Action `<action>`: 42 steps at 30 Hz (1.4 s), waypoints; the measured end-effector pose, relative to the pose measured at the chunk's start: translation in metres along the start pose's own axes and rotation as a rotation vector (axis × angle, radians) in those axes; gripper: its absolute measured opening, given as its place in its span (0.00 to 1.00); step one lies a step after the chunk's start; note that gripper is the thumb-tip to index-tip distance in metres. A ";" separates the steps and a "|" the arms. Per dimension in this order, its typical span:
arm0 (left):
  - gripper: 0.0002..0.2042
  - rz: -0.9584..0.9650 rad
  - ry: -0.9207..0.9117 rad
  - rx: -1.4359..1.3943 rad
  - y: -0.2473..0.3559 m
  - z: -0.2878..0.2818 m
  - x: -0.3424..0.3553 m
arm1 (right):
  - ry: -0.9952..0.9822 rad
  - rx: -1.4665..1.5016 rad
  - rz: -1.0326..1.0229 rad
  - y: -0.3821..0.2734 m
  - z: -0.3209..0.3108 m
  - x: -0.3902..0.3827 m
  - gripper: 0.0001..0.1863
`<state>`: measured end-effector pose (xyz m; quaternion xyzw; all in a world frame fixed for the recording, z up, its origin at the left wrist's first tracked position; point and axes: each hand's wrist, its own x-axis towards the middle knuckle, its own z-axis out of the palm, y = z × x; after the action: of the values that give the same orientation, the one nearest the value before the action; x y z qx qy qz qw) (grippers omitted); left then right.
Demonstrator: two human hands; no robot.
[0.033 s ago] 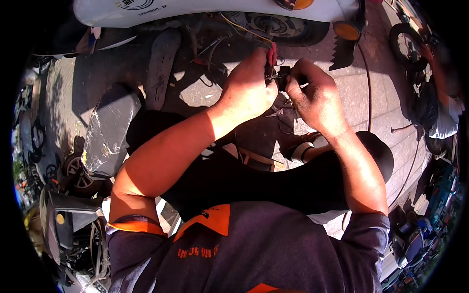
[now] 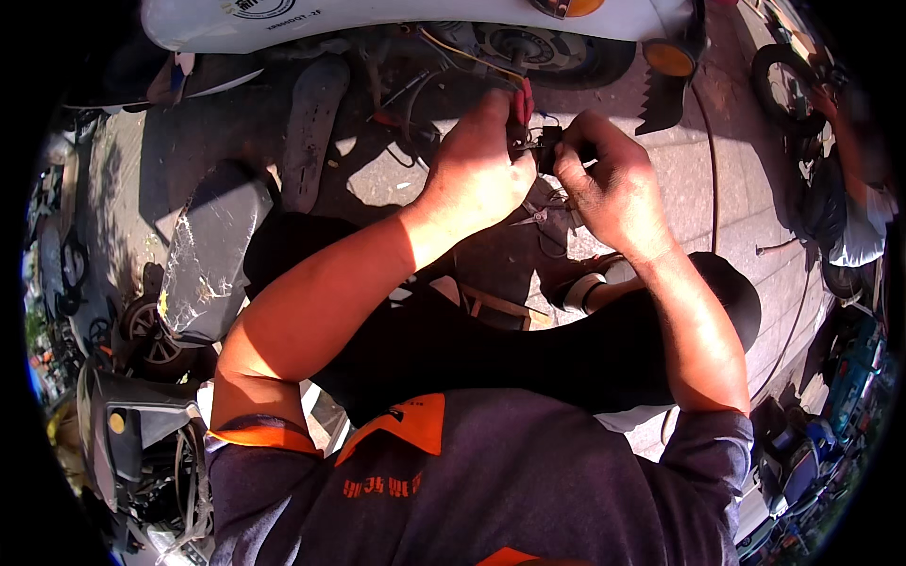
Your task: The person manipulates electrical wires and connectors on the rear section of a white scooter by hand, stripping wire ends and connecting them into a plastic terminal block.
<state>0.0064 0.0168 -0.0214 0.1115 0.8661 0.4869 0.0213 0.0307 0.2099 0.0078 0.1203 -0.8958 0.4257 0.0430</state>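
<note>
Right hand (image 2: 613,181) partly hides small black part (image 2: 550,141).

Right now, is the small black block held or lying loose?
Held: the right hand grips the small black block, with the left hand close beside it.

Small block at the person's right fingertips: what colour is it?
The small block looks black; it shows in the head view, the only one here.

Scuffed black seat (image 2: 209,255) — spoked wheel (image 2: 144,327) nearby.
</note>
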 end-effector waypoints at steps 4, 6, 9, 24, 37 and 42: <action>0.15 0.087 0.020 0.013 -0.003 -0.011 -0.004 | 0.013 0.056 0.107 0.011 0.000 -0.001 0.08; 0.09 0.131 -0.033 0.035 0.005 -0.015 -0.013 | 0.021 0.048 0.117 0.013 0.002 -0.002 0.07; 0.12 0.278 0.022 -0.097 -0.010 0.001 -0.024 | 0.022 0.020 0.086 0.012 0.005 -0.003 0.07; 0.05 -0.450 -0.111 -0.910 -0.010 0.011 -0.027 | 0.012 -0.046 -0.026 0.002 0.015 0.002 0.06; 0.09 -0.472 -0.219 -0.801 -0.020 0.010 -0.034 | -0.020 0.037 0.094 0.001 0.009 0.002 0.10; 0.09 -0.357 -0.306 -0.600 -0.012 0.017 -0.026 | -0.023 -0.029 0.004 0.011 0.001 0.000 0.06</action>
<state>0.0321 0.0194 -0.0419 0.0190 0.6776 0.6851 0.2669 0.0281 0.2156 -0.0010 0.1227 -0.9026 0.4112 0.0337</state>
